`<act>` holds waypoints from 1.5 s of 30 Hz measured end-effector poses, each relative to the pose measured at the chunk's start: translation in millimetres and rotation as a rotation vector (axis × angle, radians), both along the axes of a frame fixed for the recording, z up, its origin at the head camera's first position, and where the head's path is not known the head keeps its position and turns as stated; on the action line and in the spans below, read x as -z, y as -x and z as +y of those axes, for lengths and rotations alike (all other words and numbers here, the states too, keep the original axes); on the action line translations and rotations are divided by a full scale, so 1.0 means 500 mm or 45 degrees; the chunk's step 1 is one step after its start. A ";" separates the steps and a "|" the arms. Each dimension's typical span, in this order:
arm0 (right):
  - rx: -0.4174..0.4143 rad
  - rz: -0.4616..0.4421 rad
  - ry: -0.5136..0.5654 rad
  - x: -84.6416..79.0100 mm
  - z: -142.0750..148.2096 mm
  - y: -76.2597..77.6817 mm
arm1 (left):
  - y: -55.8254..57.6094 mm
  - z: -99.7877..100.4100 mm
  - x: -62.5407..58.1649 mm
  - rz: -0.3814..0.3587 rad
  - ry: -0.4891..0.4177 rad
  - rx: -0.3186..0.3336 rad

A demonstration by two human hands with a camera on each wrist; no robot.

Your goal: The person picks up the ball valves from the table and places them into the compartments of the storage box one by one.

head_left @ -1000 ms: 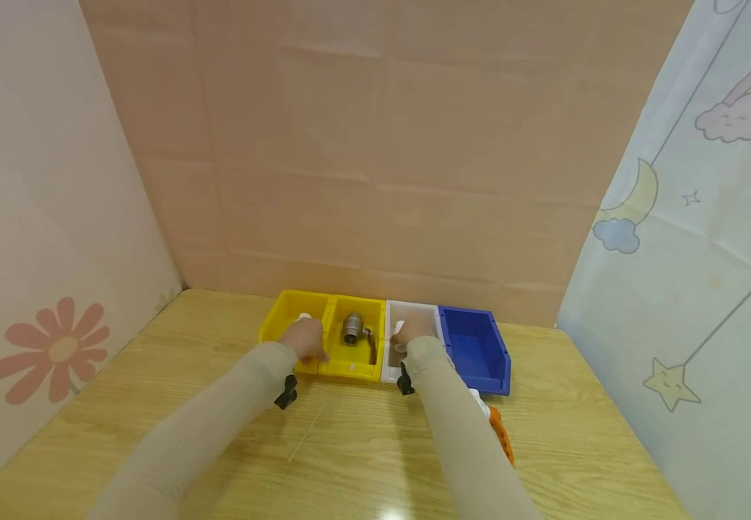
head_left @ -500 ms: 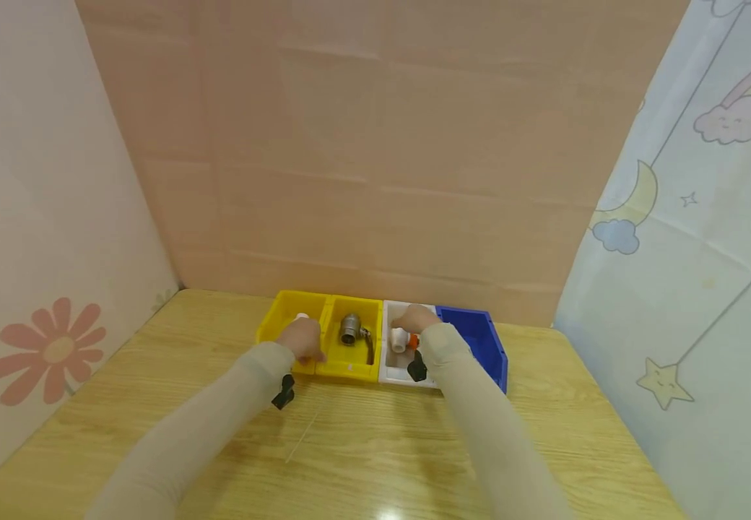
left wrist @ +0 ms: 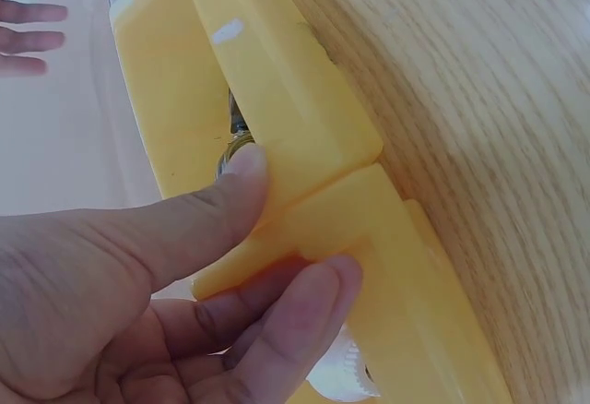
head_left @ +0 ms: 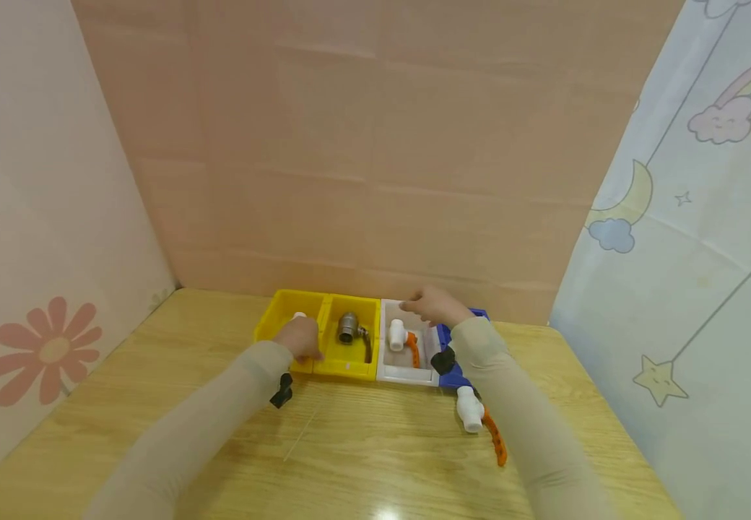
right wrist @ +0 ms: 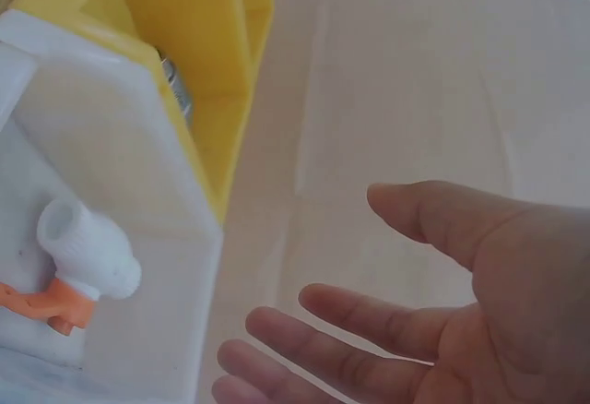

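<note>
Left hand (left wrist: 138,270) was found with fingers bent, thumb tip apart from them; right hand (right wrist: 512,312) had fingers extended, thumb spread clear.

Left hand (head_left: 299,338) over leftmost yellow bin (head_left: 300,298), perhaps touching it, right hand (head_left: 439,306) near white bin (head_left: 408,375), orange-handled valve (head_left: 398,335) inside

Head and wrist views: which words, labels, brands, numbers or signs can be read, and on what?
No text can be read in any view.
White patch on the yellow bin holding the metal valve: no letters visible.
White valve on the table: any lettering is too small to read.
Right wall: drawings only, including a star.
</note>
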State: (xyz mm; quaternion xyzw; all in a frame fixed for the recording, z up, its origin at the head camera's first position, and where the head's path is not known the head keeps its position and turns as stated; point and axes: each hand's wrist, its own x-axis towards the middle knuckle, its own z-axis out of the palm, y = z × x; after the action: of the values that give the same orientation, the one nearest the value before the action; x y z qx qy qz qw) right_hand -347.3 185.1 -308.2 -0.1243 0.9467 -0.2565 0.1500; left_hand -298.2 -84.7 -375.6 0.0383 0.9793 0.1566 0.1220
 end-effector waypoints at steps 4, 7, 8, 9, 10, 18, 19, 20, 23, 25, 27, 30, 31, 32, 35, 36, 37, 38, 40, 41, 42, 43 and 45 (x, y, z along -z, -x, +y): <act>-0.060 0.074 -0.003 -0.020 0.013 -0.028 | 0.005 0.000 0.003 0.016 0.002 0.012; -0.079 0.111 0.011 -0.026 0.024 -0.050 | 0.006 -0.001 0.004 0.027 0.002 0.014; -0.080 0.118 0.018 -0.025 0.028 -0.055 | 0.005 -0.001 0.003 0.027 0.003 0.012; -0.086 0.122 0.028 -0.022 0.032 -0.061 | 0.005 -0.001 0.003 0.025 0.005 0.011; -0.092 0.129 0.027 -0.018 0.037 -0.066 | 0.004 -0.001 0.002 0.020 0.007 0.010; -0.068 0.173 -0.065 0.020 0.076 -0.118 | 0.001 0.003 -0.007 -0.033 0.004 -0.013; -0.069 0.180 -0.077 0.026 0.081 -0.123 | 0.000 0.003 -0.008 -0.033 -0.001 -0.017; -0.068 0.190 -0.093 0.032 0.086 -0.129 | -0.001 0.003 -0.008 -0.034 -0.007 -0.023; -0.053 0.180 -0.111 0.048 0.102 -0.144 | -0.003 0.002 -0.006 -0.028 -0.016 -0.028; -0.038 0.166 -0.129 0.058 0.113 -0.153 | -0.003 0.002 -0.005 -0.020 -0.017 -0.026; -0.024 0.154 -0.152 0.067 0.125 -0.161 | -0.005 0.003 -0.007 -0.014 -0.012 -0.019; -0.016 0.157 -0.189 0.079 0.143 -0.173 | -0.006 0.004 -0.009 -0.010 -0.012 -0.015; -0.016 0.160 -0.194 0.083 0.150 -0.177 | -0.007 0.004 -0.009 -0.006 -0.009 -0.012; -0.013 0.159 -0.197 0.086 0.156 -0.181 | -0.006 0.005 -0.009 -0.005 -0.004 -0.010; -0.003 0.152 -0.194 0.095 0.174 -0.194 | -0.004 0.006 -0.006 -0.006 0.003 -0.013; 0.003 0.147 -0.195 0.097 0.179 -0.198 | -0.003 0.006 -0.006 -0.005 0.008 -0.011; 0.008 0.140 -0.192 0.100 0.184 -0.203 | -0.002 0.007 -0.005 -0.007 0.009 -0.011; 0.013 0.133 -0.194 0.103 0.189 -0.206 | -0.001 0.007 -0.004 -0.009 0.010 -0.013; 0.022 0.126 -0.200 0.108 0.198 -0.212 | -0.001 0.008 -0.004 -0.011 0.014 -0.011; 0.029 0.121 -0.205 0.111 0.202 -0.215 | -0.002 0.009 -0.005 -0.010 0.018 -0.009; 0.040 0.115 -0.211 0.114 0.206 -0.217 | -0.003 0.009 -0.005 -0.010 0.023 -0.008; 0.051 0.108 -0.218 0.117 0.210 -0.218 | -0.003 0.009 -0.006 -0.009 0.026 -0.007; 0.068 0.104 -0.239 0.121 0.217 -0.220 | -0.005 0.010 -0.007 -0.009 0.029 -0.010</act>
State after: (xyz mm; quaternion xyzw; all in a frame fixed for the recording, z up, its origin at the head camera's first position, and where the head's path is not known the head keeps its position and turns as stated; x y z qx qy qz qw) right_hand -237.5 293.5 -368.8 -0.0948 0.9749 -0.1654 0.1153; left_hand -295.9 -79.6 -372.0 0.0324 0.9807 0.1462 0.1254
